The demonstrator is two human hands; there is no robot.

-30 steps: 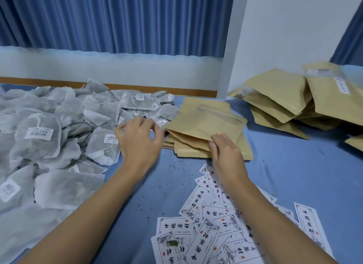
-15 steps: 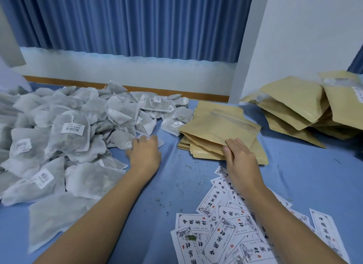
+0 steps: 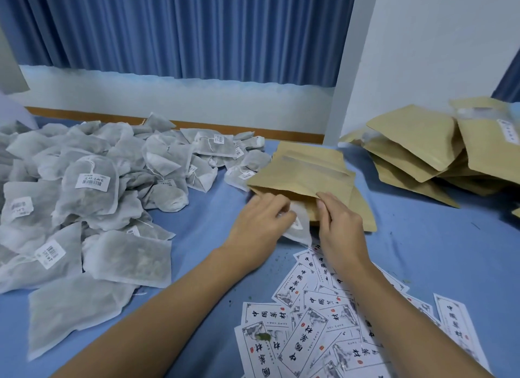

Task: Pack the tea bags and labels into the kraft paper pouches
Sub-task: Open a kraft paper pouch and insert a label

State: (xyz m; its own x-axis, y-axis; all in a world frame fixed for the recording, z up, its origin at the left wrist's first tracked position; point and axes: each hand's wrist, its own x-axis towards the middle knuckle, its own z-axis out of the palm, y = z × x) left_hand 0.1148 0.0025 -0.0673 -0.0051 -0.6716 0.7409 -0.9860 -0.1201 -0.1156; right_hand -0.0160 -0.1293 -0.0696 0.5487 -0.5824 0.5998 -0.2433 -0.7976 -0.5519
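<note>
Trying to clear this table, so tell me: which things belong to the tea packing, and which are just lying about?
Job in hand: left hand, gripping a tea bag; right hand, pinching the top pouch; tea bag pile; labels; pouch heap at right.
Lying about: loose tea crumbs; curtain.

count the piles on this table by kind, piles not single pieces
tea bag pile: 1
kraft pouch piles: 2, the middle stack and the right heap
label pile: 1
total: 4
</note>
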